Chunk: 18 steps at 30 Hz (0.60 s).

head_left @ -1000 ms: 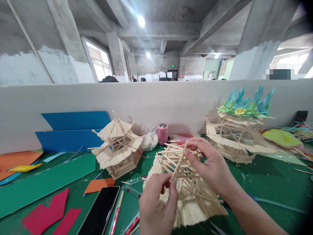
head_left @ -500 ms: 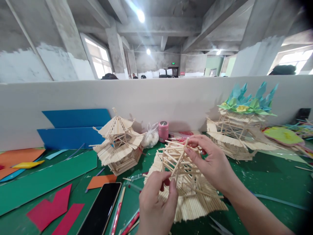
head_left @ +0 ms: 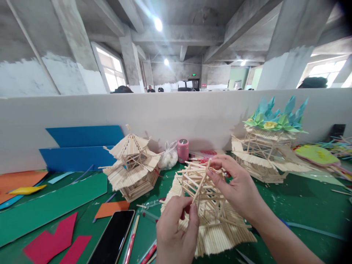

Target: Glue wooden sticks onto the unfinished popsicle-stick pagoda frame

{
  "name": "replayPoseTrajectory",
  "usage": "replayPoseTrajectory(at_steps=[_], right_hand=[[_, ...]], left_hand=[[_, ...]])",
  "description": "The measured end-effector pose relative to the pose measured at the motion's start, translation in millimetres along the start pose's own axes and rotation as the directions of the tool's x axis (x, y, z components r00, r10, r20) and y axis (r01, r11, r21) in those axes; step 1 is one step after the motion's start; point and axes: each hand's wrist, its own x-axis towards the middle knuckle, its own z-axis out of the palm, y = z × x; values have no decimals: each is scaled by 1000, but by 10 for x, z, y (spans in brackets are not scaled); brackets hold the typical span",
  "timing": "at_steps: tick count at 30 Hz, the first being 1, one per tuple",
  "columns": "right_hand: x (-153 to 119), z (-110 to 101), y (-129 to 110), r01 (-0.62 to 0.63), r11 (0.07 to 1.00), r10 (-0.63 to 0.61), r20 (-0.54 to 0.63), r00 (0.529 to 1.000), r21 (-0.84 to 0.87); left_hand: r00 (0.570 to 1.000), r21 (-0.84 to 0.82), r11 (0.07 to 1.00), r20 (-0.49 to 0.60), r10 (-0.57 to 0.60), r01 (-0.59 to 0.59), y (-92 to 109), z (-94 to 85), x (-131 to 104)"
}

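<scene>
A thin wooden stick (head_left: 201, 185) slants across the near side of a stick-built model (head_left: 222, 234). My right hand (head_left: 233, 183) pinches its upper end between thumb and fingertips, close to the model's top. At its lower end, the thumb and forefinger of my left hand (head_left: 178, 227) are closed on the same stick. The model has a skirt of sticks laid side by side and an open lattice frame above. My left hand hides part of the model's left side. Whether the stick is fastened to the frame, I cannot tell.
A finished-looking stick pavilion (head_left: 134, 165) stands left, another stick model (head_left: 264, 150) with folded-paper leaves right. Behind are a pink cup (head_left: 183, 150) and a white plastic bag (head_left: 169, 156). A phone (head_left: 112, 236), stick packets (head_left: 132, 238) and scissors-like blades (head_left: 244, 256) lie nearby.
The whole scene sits slightly lower and a little to the left in view. Both hands keep their pinch on the stick, almost unmoved against the model.
</scene>
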Motion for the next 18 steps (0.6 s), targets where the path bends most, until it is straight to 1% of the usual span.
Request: replayPoseTrajectory(at_steps=[8, 18], right_hand=[[-18, 27, -8, -21, 1000, 21, 21, 1000, 11], [-12, 25, 8, -31, 999, 32, 19, 999, -9]], left_hand=[[999, -26, 999, -29, 23, -23, -6, 9, 0], [999, 4, 999, -34, 42, -42, -21, 11, -5]])
